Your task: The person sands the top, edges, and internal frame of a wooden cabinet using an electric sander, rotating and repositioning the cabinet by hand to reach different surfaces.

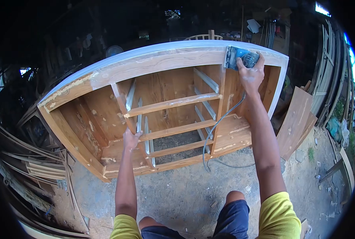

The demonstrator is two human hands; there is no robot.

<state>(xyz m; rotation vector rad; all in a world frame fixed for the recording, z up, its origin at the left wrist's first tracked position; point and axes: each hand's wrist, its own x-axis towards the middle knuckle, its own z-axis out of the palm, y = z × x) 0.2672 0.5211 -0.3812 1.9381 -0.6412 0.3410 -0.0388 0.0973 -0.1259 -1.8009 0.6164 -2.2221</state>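
Observation:
A wooden cabinet frame (173, 101) with open bays stands in front of me. Pale metal drawer slides (204, 79) line its middle section. My right hand (252, 75) is closed around a blue electric sander (241, 57), which rests against the front top rail (157, 63) near its right end. From the sander a grey cord (221, 119) hangs down across the cabinet's front. Lower down, my left hand (131, 139) grips the upright divider (119, 99) left of the drawer openings; part of its fingers is hidden behind the wood.
Wooden boards (293, 119) lean to the right of the cabinet. Stacked timber strips (46, 171) lie at the left, and long poles (325, 67) stand at the far right. The sander's cord trails onto the dusty concrete floor (177, 191). Behind is a dark, cluttered workshop.

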